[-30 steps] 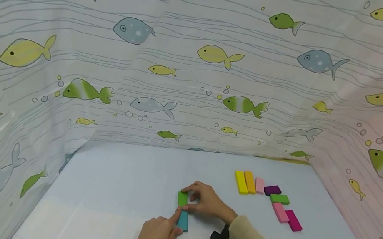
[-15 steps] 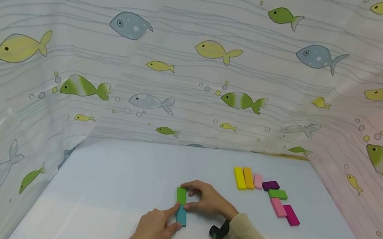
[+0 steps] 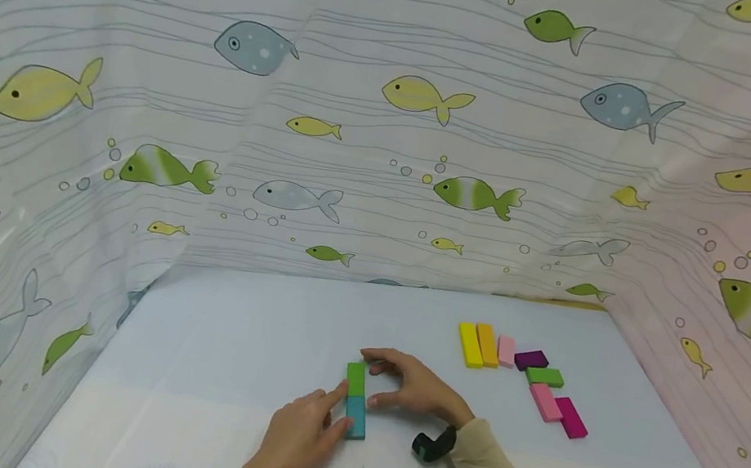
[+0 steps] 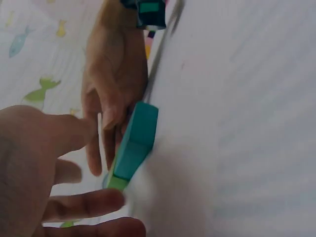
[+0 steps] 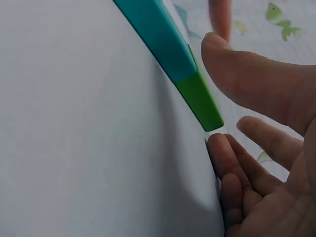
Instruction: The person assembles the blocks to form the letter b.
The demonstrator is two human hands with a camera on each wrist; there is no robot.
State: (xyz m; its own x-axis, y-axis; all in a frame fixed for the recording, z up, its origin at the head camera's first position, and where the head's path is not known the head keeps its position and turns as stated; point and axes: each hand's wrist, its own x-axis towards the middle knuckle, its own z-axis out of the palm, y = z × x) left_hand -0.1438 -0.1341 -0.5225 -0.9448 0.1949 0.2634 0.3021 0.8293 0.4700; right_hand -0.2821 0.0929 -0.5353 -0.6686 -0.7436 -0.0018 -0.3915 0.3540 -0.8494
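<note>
A green block (image 3: 355,378) and a teal block (image 3: 355,417) lie end to end on the white table, forming one straight strip. Along their left side rests my left hand (image 3: 297,436), its index fingertip right at the green block and its thumb tip at the teal one's near end. My right hand (image 3: 420,386) arches on the other side, fingers loosely bent and holding nothing. From the right wrist, a gap shows between the right thumb (image 5: 232,69) and the green block (image 5: 200,101). The left wrist view has the left fingers spread beside the teal block (image 4: 138,140).
Toward the back right lie yellow (image 3: 471,345), orange (image 3: 487,345), light pink (image 3: 506,352), purple (image 3: 531,360), green (image 3: 545,377), pink (image 3: 544,402) and magenta (image 3: 572,418) blocks in a bent row. A black wrist camera (image 3: 433,444) sits at the right wrist. Fish-printed curtains (image 3: 369,183) enclose the table.
My right thumb and fingers have come away from the blocks, leaving a gap. The left hand stays beside them, its index finger shifting slightly left off the seam. The head view has tilted slightly.
</note>
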